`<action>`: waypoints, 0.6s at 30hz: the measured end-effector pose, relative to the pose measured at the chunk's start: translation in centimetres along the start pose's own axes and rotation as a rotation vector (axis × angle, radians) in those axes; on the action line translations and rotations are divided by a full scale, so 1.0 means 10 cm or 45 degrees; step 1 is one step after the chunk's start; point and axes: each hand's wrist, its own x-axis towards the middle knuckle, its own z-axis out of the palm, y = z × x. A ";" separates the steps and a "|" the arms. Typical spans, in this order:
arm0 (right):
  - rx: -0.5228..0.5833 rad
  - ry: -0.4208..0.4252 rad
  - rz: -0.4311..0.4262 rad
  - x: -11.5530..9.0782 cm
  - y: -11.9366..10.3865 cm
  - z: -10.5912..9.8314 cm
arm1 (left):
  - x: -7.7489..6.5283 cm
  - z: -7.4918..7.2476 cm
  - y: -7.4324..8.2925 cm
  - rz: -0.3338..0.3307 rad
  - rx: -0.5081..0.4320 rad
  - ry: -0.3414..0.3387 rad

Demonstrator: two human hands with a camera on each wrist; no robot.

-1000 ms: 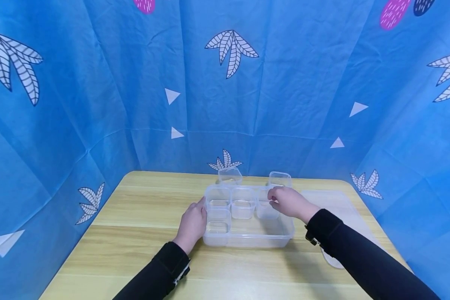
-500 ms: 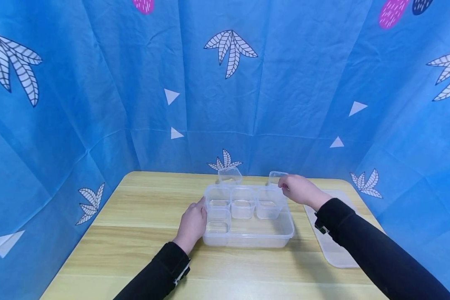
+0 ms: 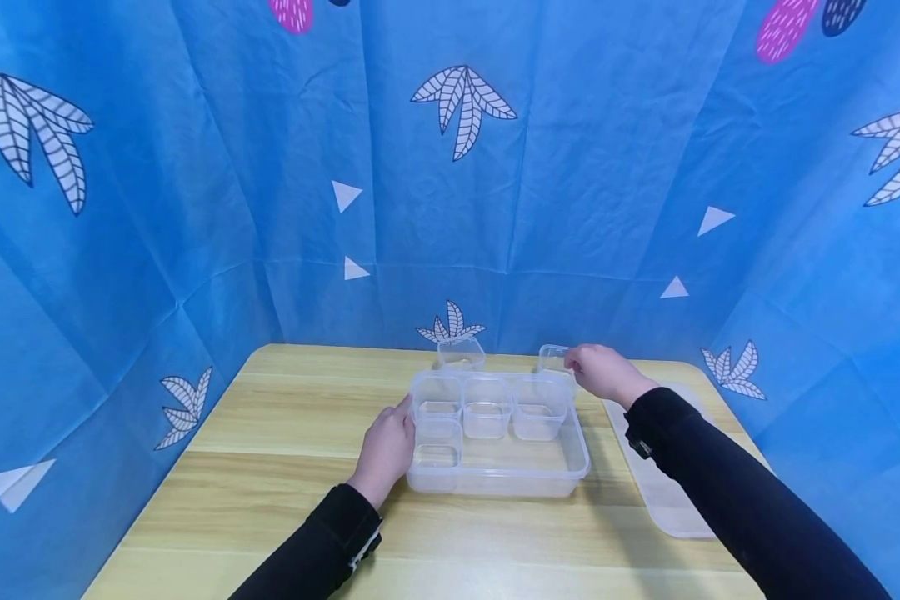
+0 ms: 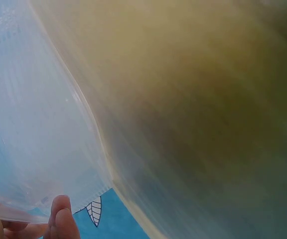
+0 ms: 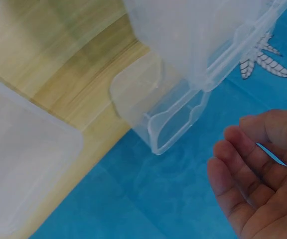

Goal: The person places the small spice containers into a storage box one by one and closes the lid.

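A large clear plastic box (image 3: 502,485) stands mid-table. Inside it, along the back, are three small clear containers (image 3: 487,408), and one more small container (image 3: 437,446) sits at the front left. My left hand (image 3: 386,446) grips the box's left wall; in the left wrist view its fingertips (image 4: 61,204) show at the rim. Behind the box's right corner stands a loose small container (image 3: 552,358), seen in the right wrist view as a clear container (image 5: 176,124). Beside it my right hand (image 3: 603,371) hovers, fingers loosely bent, nothing in them.
Another loose small container (image 3: 461,353) stands behind the box towards the left. A flat translucent lid (image 3: 667,496) lies on the wooden table (image 3: 270,467) at the right, under the right forearm. A blue patterned curtain (image 3: 442,208) closes in the back and sides.
My right hand has left the back right container inside the box and moved right and back to the loose container. The left hand stays at the box's left wall.
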 end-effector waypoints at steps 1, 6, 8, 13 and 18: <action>-0.013 0.019 -0.014 0.01 0.01 0.01 | 0.00 0.00 0.00 -0.001 -0.001 0.002; 0.011 -0.001 0.026 0.05 0.05 0.09 | 0.00 0.00 0.00 -0.019 -0.010 -0.004; 0.025 -0.033 0.064 0.07 0.08 0.14 | 0.00 0.00 0.00 -0.020 -0.012 -0.006; -0.003 -0.037 0.112 0.13 0.14 0.24 | -0.01 0.00 0.01 -0.021 -0.026 -0.007; 0.018 -0.032 0.158 0.13 0.19 0.31 | 0.00 0.02 0.01 -0.019 -0.043 0.001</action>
